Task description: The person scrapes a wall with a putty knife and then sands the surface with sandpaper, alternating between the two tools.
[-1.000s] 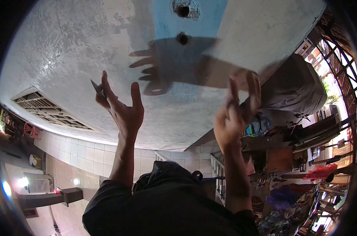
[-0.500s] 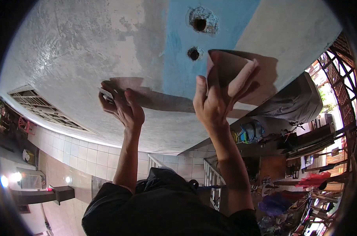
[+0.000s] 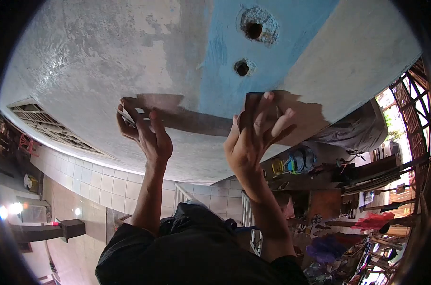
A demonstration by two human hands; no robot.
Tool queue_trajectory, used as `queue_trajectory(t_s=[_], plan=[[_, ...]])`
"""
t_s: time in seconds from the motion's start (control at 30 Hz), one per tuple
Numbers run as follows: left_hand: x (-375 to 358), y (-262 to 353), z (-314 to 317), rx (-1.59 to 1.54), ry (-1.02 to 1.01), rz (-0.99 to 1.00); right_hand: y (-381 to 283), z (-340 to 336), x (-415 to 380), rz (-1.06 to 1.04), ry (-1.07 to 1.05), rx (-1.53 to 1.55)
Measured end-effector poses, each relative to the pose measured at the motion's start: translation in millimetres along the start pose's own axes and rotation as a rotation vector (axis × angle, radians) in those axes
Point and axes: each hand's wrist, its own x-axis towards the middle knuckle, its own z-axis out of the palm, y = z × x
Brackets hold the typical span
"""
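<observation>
A large wall (image 3: 130, 52) with grey, cream and blue patches fills the upper view. On the left, my left hand (image 3: 151, 140) is close to it, its fingers bent around a thin pale flat piece (image 3: 126, 115). My right hand (image 3: 248, 142) is against the wall below two rough holes, with the middle fingers spread. A brownish sheet (image 3: 251, 102) shows in part behind these fingers; most of it is hidden by the hand and dark shadow. The upper hole (image 3: 254, 31) and lower hole (image 3: 242, 68) lie in the blue band.
A vent grille (image 3: 54, 128) is set in the wall at left. Below are a tiled floor (image 3: 99, 183) and a white metal ladder or rail (image 3: 248, 213). At right are a dark covered object (image 3: 360, 126), a red cloth (image 3: 374, 221) and clutter. Bright lamps shine at lower left.
My right hand has moved down along the wall, and the curled sheet that stood out from it is now largely hidden. My left hand stays nearly in place. The view has shifted slightly.
</observation>
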Motion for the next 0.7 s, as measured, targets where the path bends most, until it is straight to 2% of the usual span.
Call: queue_trajectory(t_s=[0.2, 0.33, 0.37, 0.5, 0.63, 0.7], plan=[[1, 5, -7, -0.012, -0.046, -0.034, 7, -21, 43, -0.038, -0.027, -0.058], [1, 1, -5, 0.008, -0.011, 0.011, 5, 0, -17, -0.006, -0.088, -0.031], [-1, 0, -5, 0.035, -0.008, 0.029, 12, -6, -14, -0.076, -0.110, -0.068], [-1, 5, -3, 0.000, -0.011, 0.009, 21, -23, 46, -0.149, 0.018, -0.139], [-1, 3, -6, 0.002, -0.038, -0.012, 7, -13, 3, -0.162, -0.139, -0.123], [0, 4, -6, -0.002, -0.027, -0.002, 19, -6, 5, -0.246, -0.046, -0.107]])
